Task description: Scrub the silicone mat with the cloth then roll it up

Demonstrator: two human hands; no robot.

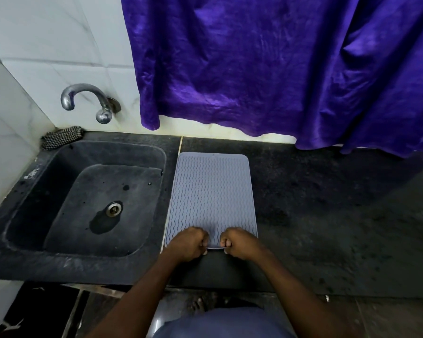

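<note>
A: Silicone mat [211, 196], grey-blue, wavy ribs, lies flat on the dark counter [327, 203] just right of the sink [88, 196]. Agree?

B: Yes. Its left edge sits just beside the sink's right rim. Long axis runs away from the person toward the purple curtain [266, 64], short edge nearest the body.

A: Hands?

B: Both at the mat's near short edge. Left hand [187, 243] curled, fingers and thumb pinching the edge left of centre. Right hand [239, 242] the same, right of centre. The edge between them looks lifted a little off the counter.

A: So the roll step, not scrubbing?

B: My read, yes. Cloth is not in either hand; a checked cloth [61, 137] lies at the sink's far left corner, under the tap [88, 101], well apart from the mat.

A: Key relation for the move?

B: The whole mat lies ahead of the hands, so the roll would go forward along the long axis, away from the sink's front and toward the curtain. Hands are equally near, one each side of the midline.

A: Risk?

B: Uneven push could skew the roll toward the sink side.
</note>
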